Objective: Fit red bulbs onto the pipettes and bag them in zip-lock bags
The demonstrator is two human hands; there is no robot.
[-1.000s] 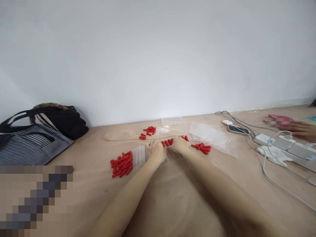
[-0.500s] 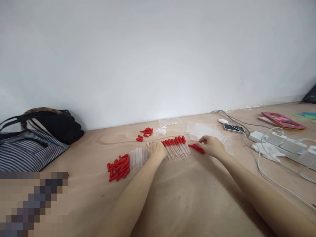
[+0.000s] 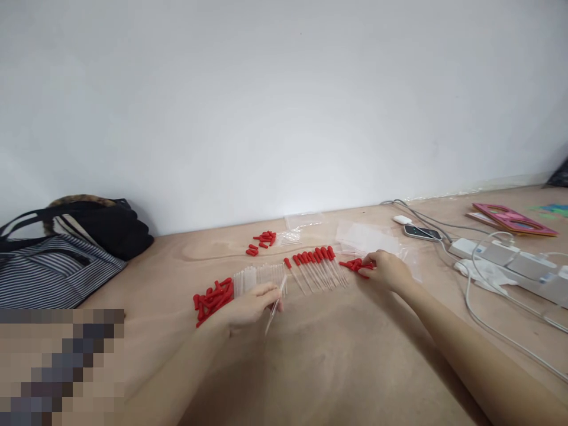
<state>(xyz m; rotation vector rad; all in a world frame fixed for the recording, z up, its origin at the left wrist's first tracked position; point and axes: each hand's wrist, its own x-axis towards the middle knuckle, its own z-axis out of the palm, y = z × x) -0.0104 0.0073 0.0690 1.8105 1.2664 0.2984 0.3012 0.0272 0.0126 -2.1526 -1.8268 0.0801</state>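
Between the fingertips of my left hand [image 3: 255, 303], a thin clear dropper tube [image 3: 272, 316] is held at a slant. Just behind that hand lies a row of bare clear tubes [image 3: 246, 279], partly covered by it. My right hand [image 3: 388, 270] is closed, its fingertips in a small pile of red rubber bulbs [image 3: 352, 264] and pinching at one. Between the two hands, several droppers with red bulbs fitted [image 3: 317, 263] lie side by side, bulbs pointing away from me. A larger heap of red bulbs [image 3: 213, 300] sits left of the bare tubes.
Farther back are loose red bulbs [image 3: 265, 238], more clear tubes [image 3: 290, 237] and clear plastic bags [image 3: 368, 236]. At right lie a phone [image 3: 422, 233], a power strip [image 3: 532, 266] with cables, and a pink frame [image 3: 515, 219]. A striped bag [image 3: 62, 260] stands at left.
My left hand has moved left and toward me, now holding a clear tube. A dropper with a red bulb shows at the row's left end. My right hand has shifted slightly right.
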